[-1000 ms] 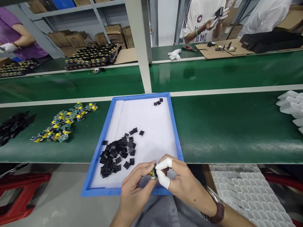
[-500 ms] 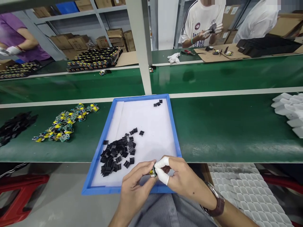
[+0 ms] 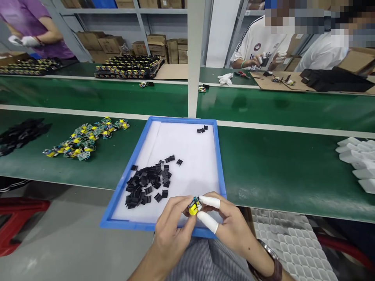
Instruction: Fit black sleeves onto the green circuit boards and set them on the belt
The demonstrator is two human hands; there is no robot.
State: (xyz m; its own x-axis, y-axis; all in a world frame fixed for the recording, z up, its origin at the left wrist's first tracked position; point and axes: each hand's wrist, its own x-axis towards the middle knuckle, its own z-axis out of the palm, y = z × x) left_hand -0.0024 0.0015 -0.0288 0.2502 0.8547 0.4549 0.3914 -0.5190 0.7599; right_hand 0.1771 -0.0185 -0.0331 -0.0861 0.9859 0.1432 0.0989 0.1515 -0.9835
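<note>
Both my hands meet over the near edge of a blue tray (image 3: 133,158) with a white liner. My left hand (image 3: 172,230) and my right hand (image 3: 225,226), which wears white finger cots on two fingers, pinch one small circuit board with a yellow part (image 3: 193,206) between their fingertips. In the tray just left of my hands lies a heap of small black square pieces (image 3: 146,184). A few more black pieces (image 3: 202,129) sit in the tray's far right corner.
A pile of small green and yellow circuit boards (image 3: 84,138) and a heap of black parts (image 3: 20,130) lie on the green bench at left. White plastic pieces (image 3: 356,158) lie at right. A white post (image 3: 195,58) rises behind the tray. Other people work across the conveyor.
The view has tilted and shifted. My hands have turned the small board so its yellow part now faces up; they stay pinched together at the tray's near edge.
</note>
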